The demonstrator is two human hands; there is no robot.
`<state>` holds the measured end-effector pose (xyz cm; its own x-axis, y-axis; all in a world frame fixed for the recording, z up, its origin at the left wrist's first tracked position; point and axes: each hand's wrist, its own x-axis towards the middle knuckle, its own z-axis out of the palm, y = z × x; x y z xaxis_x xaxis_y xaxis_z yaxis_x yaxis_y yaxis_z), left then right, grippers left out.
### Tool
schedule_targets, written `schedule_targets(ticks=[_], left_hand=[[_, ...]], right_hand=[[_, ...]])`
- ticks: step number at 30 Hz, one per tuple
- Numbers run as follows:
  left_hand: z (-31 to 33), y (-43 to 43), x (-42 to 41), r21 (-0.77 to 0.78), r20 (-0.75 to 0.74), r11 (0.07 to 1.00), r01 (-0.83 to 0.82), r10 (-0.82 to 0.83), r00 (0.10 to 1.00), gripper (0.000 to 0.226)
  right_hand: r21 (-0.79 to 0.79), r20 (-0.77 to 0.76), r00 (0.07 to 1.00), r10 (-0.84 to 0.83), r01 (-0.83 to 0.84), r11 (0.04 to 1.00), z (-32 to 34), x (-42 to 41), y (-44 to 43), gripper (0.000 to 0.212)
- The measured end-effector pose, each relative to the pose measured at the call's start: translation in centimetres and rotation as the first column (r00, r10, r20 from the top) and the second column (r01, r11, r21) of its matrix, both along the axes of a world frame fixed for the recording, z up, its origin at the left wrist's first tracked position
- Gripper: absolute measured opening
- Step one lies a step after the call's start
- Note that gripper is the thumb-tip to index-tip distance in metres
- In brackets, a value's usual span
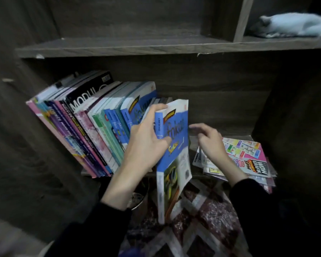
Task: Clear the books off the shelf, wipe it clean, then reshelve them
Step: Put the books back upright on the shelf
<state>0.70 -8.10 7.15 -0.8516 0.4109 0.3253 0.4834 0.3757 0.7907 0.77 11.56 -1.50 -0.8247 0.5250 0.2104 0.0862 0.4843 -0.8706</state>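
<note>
Left grip (148, 138) clamps blue book (176, 145) at spine. Book half off shelf (235, 132), long axis tipping outward, downward. Right grip (209, 140) hovers just right, loosely curled, empty, above flat stack (248, 156).

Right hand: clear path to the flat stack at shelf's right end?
Probably yes. The right hand seems empty and hovers over the left edge of the flat stack; the blue book in the left hand is beside it.
</note>
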Motion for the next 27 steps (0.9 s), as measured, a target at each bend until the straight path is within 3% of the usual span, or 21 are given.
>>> schedule_targets(ticks=[3, 5, 7, 10, 12, 19, 22, 27], left_hand=[[2.0, -4.3, 1.3, -0.005, 0.049, 1.000, -0.022, 0.022, 0.999, 0.062], [3.3, -6.4, 2.2, -0.073, -0.005, 0.996, -0.057, 0.057, 0.998, 0.063], [4.4, -8.1, 2.5, -0.134, -0.108, 0.983, -0.126, 0.111, 0.988, 0.059], [5.5, -9.7, 2.6, -0.144, -0.182, 0.962, -0.232, 0.205, 0.962, 0.057], [5.8, -10.3, 2.7, -0.146, -0.194, 0.955, -0.258, 0.228, 0.954, 0.057], [6.1, -11.0, 2.7, -0.095, -0.233, 0.946, -0.310, 0.281, 0.931, 0.056], [6.0, -11.0, 2.5, -0.070, -0.210, 0.946, -0.315, 0.295, 0.932, 0.058], [6.0, -11.3, 2.4, -0.048, -0.192, 0.952, -0.303, 0.289, 0.938, 0.058]], right_hand=[[0.374, -0.007, 1.000, -0.018, 0.020, 0.927, 2.3, -1.9, -1.6, 0.049], [0.557, -0.007, 0.995, 0.104, -0.083, 0.826, 3.4, -3.3, -3.2, 0.062], [0.676, 0.084, 0.968, 0.237, -0.230, 0.700, 4.0, -4.7, -4.8, 0.062], [0.716, 0.311, 0.893, 0.326, -0.445, 0.537, 4.2, -6.4, -6.7, 0.066], [0.707, 0.368, 0.874, 0.316, -0.484, 0.516, 4.0, -7.0, -7.4, 0.072], [0.804, 0.326, 0.925, 0.196, -0.380, 0.456, 2.6, -7.8, -8.2, 0.067], [0.825, 0.268, 0.952, 0.149, -0.307, 0.475, 2.0, -7.7, -7.8, 0.059], [0.865, 0.219, 0.976, -0.012, -0.188, 0.465, 1.2, -7.1, -8.4, 0.068]])
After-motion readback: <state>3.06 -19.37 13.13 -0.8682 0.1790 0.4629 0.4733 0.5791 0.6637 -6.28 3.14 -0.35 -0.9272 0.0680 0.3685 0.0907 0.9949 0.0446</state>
